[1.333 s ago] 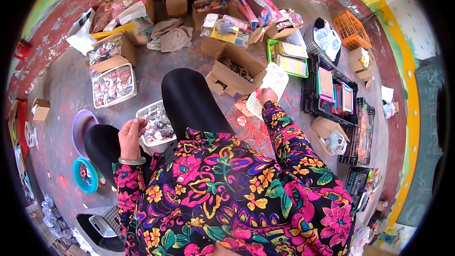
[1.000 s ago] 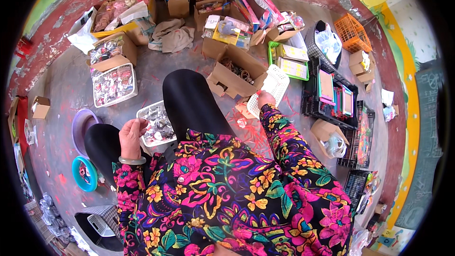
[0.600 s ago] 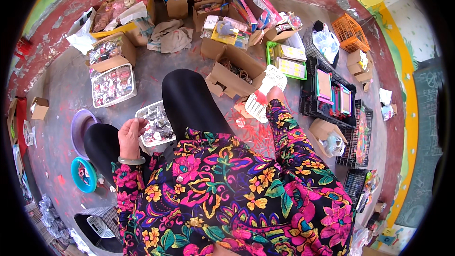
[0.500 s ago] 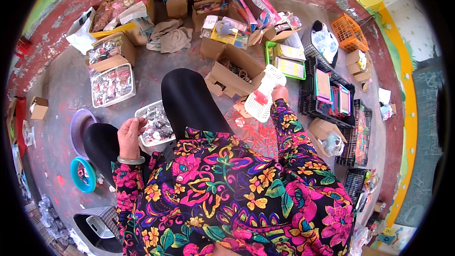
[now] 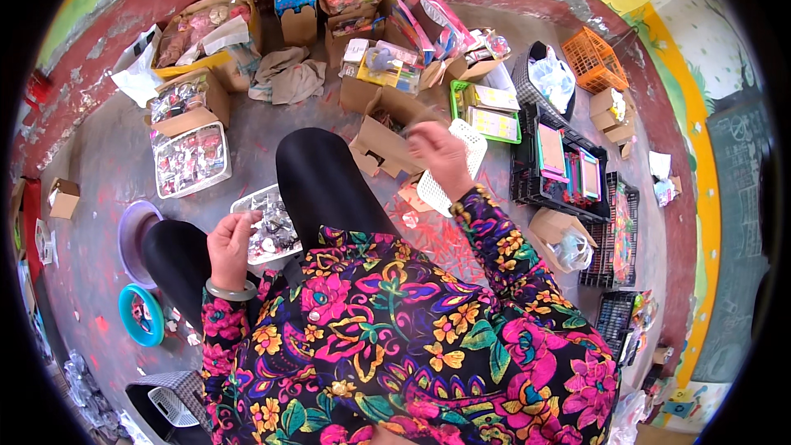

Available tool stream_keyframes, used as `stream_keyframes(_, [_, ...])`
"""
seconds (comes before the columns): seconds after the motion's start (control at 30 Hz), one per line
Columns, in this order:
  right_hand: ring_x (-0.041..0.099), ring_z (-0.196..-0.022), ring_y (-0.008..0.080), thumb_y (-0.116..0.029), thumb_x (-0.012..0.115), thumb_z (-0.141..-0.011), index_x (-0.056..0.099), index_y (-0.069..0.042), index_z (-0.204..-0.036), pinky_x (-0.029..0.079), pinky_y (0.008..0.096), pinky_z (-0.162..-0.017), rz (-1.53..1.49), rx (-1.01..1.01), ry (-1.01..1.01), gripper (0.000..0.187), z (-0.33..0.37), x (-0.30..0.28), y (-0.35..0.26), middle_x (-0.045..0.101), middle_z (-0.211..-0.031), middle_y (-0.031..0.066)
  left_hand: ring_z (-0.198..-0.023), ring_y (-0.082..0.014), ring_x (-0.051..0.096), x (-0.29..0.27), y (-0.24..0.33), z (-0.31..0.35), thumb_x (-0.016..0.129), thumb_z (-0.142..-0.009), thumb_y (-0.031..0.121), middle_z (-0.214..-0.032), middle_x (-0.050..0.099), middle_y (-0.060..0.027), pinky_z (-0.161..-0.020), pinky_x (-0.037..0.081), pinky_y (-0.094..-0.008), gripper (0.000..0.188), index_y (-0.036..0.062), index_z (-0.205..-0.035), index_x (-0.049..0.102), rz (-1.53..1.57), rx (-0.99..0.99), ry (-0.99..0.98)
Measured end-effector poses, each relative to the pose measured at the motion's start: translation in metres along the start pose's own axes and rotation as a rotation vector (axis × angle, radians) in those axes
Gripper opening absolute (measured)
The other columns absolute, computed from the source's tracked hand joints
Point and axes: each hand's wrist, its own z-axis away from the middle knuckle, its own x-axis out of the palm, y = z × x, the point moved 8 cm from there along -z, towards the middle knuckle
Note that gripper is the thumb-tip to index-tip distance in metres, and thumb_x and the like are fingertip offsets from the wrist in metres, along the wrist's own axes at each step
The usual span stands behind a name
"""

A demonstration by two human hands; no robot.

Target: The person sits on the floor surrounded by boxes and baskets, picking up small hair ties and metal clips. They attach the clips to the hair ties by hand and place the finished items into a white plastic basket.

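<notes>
My right hand [image 5: 439, 156] is raised in front of me with its fingers closed on a white perforated flat piece [image 5: 455, 166], just right of an open brown cardboard box [image 5: 383, 144]. My left hand [image 5: 231, 241] rests with curled fingers on the rim of a small clear tray of little items [image 5: 268, 225] lying between my black-clad legs [image 5: 317, 177]. A pale bangle is on my left wrist.
Around me on the grey floor lie several cardboard boxes of packaged goods [image 5: 189, 103], a clear tray of trinkets [image 5: 191, 161], a green tray [image 5: 486, 114], black crates [image 5: 564, 166], an orange basket [image 5: 595, 59], and purple and teal round lids [image 5: 138, 313] at left.
My right hand has lifted the white perforated piece upward and to the left, toward the open cardboard box. My left hand has stayed on the small tray.
</notes>
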Motion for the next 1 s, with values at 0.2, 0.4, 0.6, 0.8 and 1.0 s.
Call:
stream_keyframes(0.2, [0.057, -0.069, 0.0246, -0.007, 0.056, -0.072, 0.056, -0.009, -0.090, 0.047, 0.0358, -0.058, 0.323, -0.720, -0.649, 0.018, 0.029, 0.131, -0.146, 0.053, -0.071, 0.0074, -0.110, -0.0269, 0.050, 0.059, 0.108, 0.036, 0.065, -0.070, 0.000, -0.118, 0.052, -0.0170, -0.067, 0.050, -0.0249, 0.052, -0.0001, -0.119, 0.048, -0.510, 0.532, -0.152])
stream_keyframes(0.4, [0.059, -0.070, 0.0291, -0.008, 0.054, -0.070, 0.055, -0.004, -0.072, 0.049, 0.0378, -0.060, 0.238, -0.813, -0.787, 0.004, 0.033, 0.178, -0.176, 0.058, -0.070, 0.0111, -0.118, -0.0393, 0.040, 0.050, 0.085, 0.037, 0.065, -0.064, -0.005, -0.127, 0.041, -0.0226, -0.095, 0.036, -0.0410, 0.054, -0.0009, -0.116, 0.050, -0.695, 0.480, -0.222])
stream_keyframes(0.6, [0.062, -0.067, 0.0304, -0.009, 0.054, -0.071, 0.059, -0.003, -0.073, 0.049, 0.0390, -0.057, 0.528, -0.740, -0.867, 0.008, 0.034, 0.195, -0.158, 0.060, -0.072, 0.0154, -0.126, -0.0381, 0.031, 0.037, 0.093, 0.036, 0.070, -0.059, -0.002, -0.137, 0.029, -0.0227, -0.099, 0.033, -0.0390, 0.052, 0.0011, -0.110, 0.055, -0.731, 0.485, -0.087])
stream_keyframes(0.8, [0.061, -0.068, 0.0302, -0.005, 0.054, -0.070, 0.057, -0.001, -0.077, 0.049, 0.0375, -0.057, 0.476, -0.757, -0.865, 0.009, 0.038, 0.204, -0.162, 0.060, -0.073, 0.0134, -0.103, -0.0323, 0.053, 0.043, 0.066, 0.034, 0.064, -0.071, -0.003, -0.127, 0.043, -0.0183, -0.069, 0.051, -0.0306, 0.057, 0.0027, -0.124, 0.044, -0.625, 0.429, -0.193])
stream_keyframes(1.0, [0.058, -0.071, 0.0287, -0.005, 0.056, -0.076, 0.060, -0.006, -0.096, 0.047, 0.0335, -0.061, 0.004, -0.558, -0.779, 0.020, 0.022, 0.196, -0.166, 0.059, -0.077, 0.0110, -0.086, -0.0230, 0.061, 0.030, 0.010, 0.021, 0.059, -0.078, 0.000, -0.096, 0.061, -0.0124, -0.075, 0.049, -0.0286, 0.031, -0.0018, -0.109, 0.054, -0.094, 0.014, -0.182])
